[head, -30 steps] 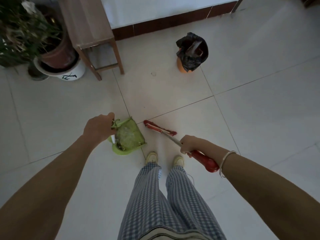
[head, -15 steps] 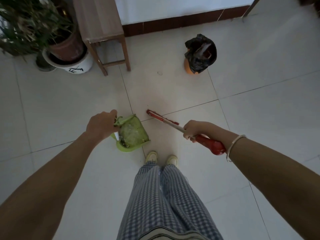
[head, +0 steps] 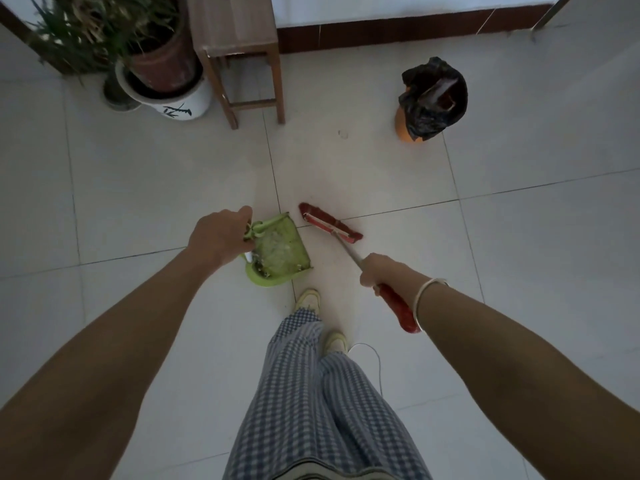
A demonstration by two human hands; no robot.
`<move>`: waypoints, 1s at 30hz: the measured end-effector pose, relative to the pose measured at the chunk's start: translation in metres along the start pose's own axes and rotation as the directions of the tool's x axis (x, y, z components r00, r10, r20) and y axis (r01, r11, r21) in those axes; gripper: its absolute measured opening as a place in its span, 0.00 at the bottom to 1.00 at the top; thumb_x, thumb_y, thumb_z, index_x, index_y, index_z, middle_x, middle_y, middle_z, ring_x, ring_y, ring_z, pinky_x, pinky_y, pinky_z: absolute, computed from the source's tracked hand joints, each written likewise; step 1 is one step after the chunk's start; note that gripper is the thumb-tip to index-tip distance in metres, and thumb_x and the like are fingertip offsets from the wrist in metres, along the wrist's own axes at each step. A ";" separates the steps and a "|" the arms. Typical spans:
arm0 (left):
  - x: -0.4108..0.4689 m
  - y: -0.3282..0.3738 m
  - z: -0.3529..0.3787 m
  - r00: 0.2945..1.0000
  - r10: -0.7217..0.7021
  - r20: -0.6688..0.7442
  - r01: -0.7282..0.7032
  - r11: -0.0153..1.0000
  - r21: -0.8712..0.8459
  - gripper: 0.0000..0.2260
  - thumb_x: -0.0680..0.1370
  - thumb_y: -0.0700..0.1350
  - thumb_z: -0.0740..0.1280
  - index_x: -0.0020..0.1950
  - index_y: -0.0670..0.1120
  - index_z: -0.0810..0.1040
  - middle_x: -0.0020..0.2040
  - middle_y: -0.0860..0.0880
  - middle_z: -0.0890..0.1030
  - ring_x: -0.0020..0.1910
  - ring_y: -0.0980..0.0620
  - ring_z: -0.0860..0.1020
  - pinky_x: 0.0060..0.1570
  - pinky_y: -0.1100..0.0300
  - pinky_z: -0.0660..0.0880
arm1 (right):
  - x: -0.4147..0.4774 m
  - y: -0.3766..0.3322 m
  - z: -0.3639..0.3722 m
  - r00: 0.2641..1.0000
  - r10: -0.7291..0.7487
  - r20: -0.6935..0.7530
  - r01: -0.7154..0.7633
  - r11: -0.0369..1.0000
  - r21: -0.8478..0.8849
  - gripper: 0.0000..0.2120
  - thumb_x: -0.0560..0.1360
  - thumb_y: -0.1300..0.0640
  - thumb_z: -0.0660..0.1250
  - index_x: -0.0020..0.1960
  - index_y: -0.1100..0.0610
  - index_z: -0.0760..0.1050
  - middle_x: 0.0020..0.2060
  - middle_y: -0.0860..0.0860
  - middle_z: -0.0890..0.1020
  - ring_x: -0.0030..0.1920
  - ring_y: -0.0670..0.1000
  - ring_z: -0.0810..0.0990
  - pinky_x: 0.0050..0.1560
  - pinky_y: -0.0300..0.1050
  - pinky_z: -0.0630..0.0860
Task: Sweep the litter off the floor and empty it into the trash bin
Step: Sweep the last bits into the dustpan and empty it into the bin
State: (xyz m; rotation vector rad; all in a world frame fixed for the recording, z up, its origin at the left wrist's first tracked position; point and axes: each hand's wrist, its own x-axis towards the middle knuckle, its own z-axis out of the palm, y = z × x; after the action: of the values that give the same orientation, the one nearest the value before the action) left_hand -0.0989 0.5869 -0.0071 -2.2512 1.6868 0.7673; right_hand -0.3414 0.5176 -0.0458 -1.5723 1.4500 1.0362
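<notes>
My left hand (head: 218,239) grips the handle of a green dustpan (head: 280,252), which holds pale litter and hangs just above the tiled floor in front of my feet. My right hand (head: 379,271) is closed on the red-handled broom (head: 330,226); its red head rests on the floor just right of the dustpan. The trash bin (head: 431,98), orange with a black bag liner, stands at the far right, well beyond the broom head. A small speck of litter (head: 343,134) lies on the floor left of the bin.
A wooden stool (head: 239,53) stands against the far wall, with potted plants (head: 162,71) to its left. A dark red skirting (head: 398,32) runs along the wall. My legs and pale shoes (head: 308,301) are below the dustpan. A thin white cord (head: 374,355) trails by my right foot.
I have stepped forward: stool, plants and bin sit nearer and lower in view. My left foot is now ahead of the right. Both hands keep their grips; the broom head has swung slightly right.
</notes>
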 end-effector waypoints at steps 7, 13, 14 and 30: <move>-0.041 0.012 0.015 0.998 -0.041 -0.055 0.040 0.999 -0.029 0.10 0.73 0.42 0.65 0.45 0.45 0.63 0.43 0.39 0.78 0.36 0.45 0.70 0.35 0.57 0.64 | -0.038 0.059 0.063 1.000 -0.031 0.002 0.031 0.995 -0.089 0.19 0.76 0.63 0.57 0.67 0.62 0.67 0.59 0.58 0.77 0.51 0.56 0.80 0.41 0.43 0.74; -0.074 0.027 0.037 0.994 -0.058 -0.092 0.056 0.998 -0.025 0.08 0.74 0.40 0.65 0.50 0.41 0.69 0.45 0.37 0.78 0.41 0.41 0.75 0.37 0.55 0.65 | -0.061 0.103 0.083 0.995 -0.069 0.078 0.066 0.997 0.038 0.06 0.75 0.66 0.56 0.51 0.62 0.67 0.33 0.53 0.73 0.29 0.51 0.73 0.30 0.39 0.71; -0.079 0.032 0.040 0.995 -0.049 -0.092 0.048 0.999 -0.018 0.09 0.74 0.40 0.65 0.51 0.40 0.70 0.45 0.37 0.78 0.42 0.40 0.76 0.38 0.55 0.66 | -0.064 0.109 0.081 0.994 -0.079 0.072 0.073 0.994 0.084 0.05 0.74 0.67 0.56 0.49 0.62 0.66 0.31 0.53 0.72 0.28 0.50 0.73 0.30 0.39 0.71; -0.096 0.013 0.088 0.998 -0.057 -0.017 0.056 0.997 -0.043 0.12 0.72 0.40 0.66 0.53 0.40 0.70 0.46 0.39 0.79 0.43 0.41 0.77 0.36 0.57 0.65 | -0.045 0.070 0.102 0.985 -0.021 0.169 -0.106 0.701 0.705 0.10 0.75 0.70 0.63 0.36 0.62 0.67 0.28 0.56 0.71 0.17 0.47 0.73 0.16 0.29 0.66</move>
State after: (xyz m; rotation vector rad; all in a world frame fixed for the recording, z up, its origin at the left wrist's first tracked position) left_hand -0.1543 0.7036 -0.0287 -2.3307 1.6220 0.7793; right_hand -0.4203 0.6235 -0.0446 -0.8596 1.5184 0.4891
